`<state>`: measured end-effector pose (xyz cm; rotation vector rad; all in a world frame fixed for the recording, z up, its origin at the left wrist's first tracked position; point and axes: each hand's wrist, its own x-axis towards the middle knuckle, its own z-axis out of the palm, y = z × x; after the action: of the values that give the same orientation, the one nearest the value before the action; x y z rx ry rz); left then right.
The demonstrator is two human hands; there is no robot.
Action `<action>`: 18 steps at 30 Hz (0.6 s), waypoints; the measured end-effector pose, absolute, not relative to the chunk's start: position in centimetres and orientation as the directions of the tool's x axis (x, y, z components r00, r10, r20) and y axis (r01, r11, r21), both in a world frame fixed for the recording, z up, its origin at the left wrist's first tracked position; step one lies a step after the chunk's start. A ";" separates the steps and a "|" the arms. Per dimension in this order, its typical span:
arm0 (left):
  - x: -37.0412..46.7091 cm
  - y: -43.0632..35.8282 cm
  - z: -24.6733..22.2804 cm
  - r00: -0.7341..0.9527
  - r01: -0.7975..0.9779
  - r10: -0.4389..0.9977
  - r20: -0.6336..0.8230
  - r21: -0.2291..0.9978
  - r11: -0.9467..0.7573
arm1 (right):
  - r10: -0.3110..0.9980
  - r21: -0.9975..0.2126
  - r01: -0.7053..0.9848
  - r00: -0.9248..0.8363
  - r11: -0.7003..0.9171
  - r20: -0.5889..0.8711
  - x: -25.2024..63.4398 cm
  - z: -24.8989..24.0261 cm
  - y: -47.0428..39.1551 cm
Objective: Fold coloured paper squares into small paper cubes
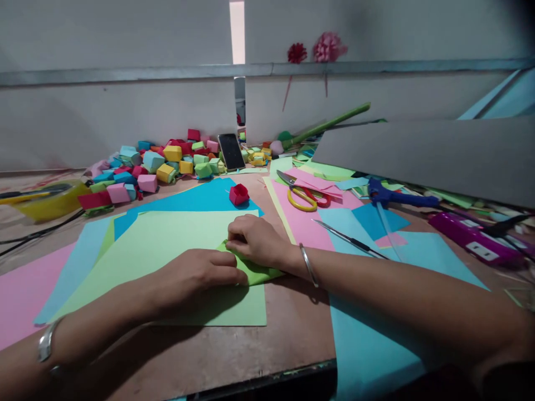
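A small bright green paper (257,273) with folds in it lies over a larger pale green sheet (175,239) near the middle of the table. My left hand (204,270) presses on its left part, fingers together. At its upper edge, my right hand (253,236) has its fingers curled and pinched on the same paper. The fingers cover part of the folds. Just beyond my right hand sits a small red folded paper piece (239,194) on a blue sheet (188,196).
Scissors (307,197) and a craft knife (355,242) lie right of my hands. Further right are a blue glue gun (393,197) and a purple power strip (476,239). Behind are colored paper cubes (167,172), a phone (231,151) and a yellow tape roll (54,203).
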<state>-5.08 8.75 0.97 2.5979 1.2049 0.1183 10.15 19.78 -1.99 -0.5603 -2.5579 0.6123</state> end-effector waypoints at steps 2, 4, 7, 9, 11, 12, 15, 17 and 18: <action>-4.8 9.3 0.8 0.657 0.740 0.749 -0.083 0.260 -0.620 | 0.478 -0.517 0.273 -0.819 0.811 0.317 10.2 -2.0 19.8; -4.3 9.7 0.7 0.668 0.739 0.736 -0.109 0.220 -0.637 | 0.483 -0.535 0.271 -0.820 0.800 0.307 10.2 -2.0 19.9; -3.3 9.8 1.3 0.654 0.757 0.743 -0.146 0.144 -0.638 | 0.496 -0.567 0.272 -0.819 0.778 0.288 10.3 -1.9 20.0; -2.5 9.7 1.9 0.627 0.778 0.761 -0.164 0.084 -0.623 | 0.510 -0.589 0.278 -0.815 0.759 0.273 10.3 -1.9 20.1; -1.8 9.6 2.4 0.609 0.787 0.771 -0.185 0.020 -0.617 | 0.528 -0.612 0.286 -0.810 0.737 0.257 10.3 -1.8 20.1; -1.5 9.6 2.6 0.606 0.785 0.771 -0.194 -0.009 -0.619 | 0.537 -0.624 0.291 -0.806 0.725 0.248 10.3 -1.7 20.2; -0.7 9.8 2.5 0.601 0.779 0.772 -0.207 -0.061 -0.624 | 0.556 -0.652 0.300 -0.800 0.696 0.226 10.3 -1.6 20.2; -0.1 9.8 2.1 0.575 0.791 0.790 -0.213 -0.102 -0.603 | 0.561 -0.664 0.300 -0.799 0.685 0.218 10.3 -1.6 20.2; 0.1 9.8 1.9 0.556 0.800 0.803 -0.214 -0.126 -0.587 | 0.562 -0.669 0.298 -0.798 0.681 0.217 10.3 -1.7 20.2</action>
<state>0.15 9.79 1.86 2.7835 1.4340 -0.3946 10.29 20.17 -1.65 -0.6703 -2.4868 0.8867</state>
